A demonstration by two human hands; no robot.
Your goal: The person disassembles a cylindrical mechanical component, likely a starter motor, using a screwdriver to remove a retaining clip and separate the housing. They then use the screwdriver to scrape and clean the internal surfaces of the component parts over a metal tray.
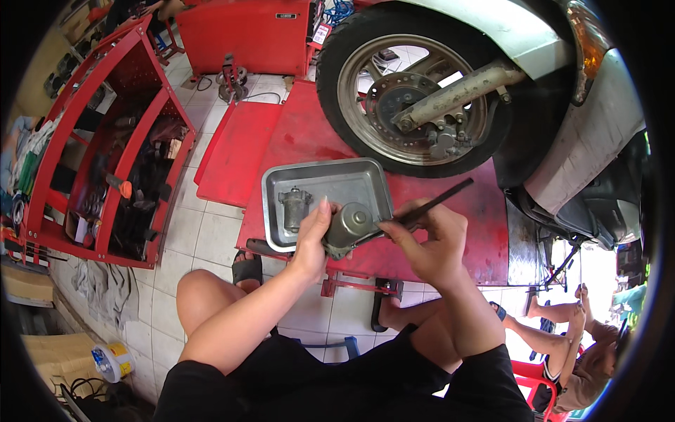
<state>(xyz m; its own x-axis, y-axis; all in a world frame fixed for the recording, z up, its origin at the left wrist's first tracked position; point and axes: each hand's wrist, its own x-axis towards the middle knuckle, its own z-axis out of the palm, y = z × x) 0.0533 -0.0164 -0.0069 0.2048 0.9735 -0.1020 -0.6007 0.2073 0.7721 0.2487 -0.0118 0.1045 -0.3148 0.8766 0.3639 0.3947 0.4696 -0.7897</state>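
My left hand (313, 236) is closed around a grey-green metal starter motor (351, 224), its rounded end facing up. My right hand (436, 243) pinches a long, thin, dark stick-like tool (444, 199); one end points up and away to the right. The tool's lower end meets the motor's side near its edge, and its tip is hidden by my fingers and the motor. Beneath the hands sits a shallow metal tray (270, 204). A second, similar cylindrical motor (294, 209) stands in its left part.
The tray rests on a red lift platform (302, 133). A motorcycle's front wheel (415, 98) stands just beyond it. To the left is a red tool trolley (133, 162) holding tools. Another person (583, 352) sits at the lower right. A white bucket (112, 361) stands lower left.
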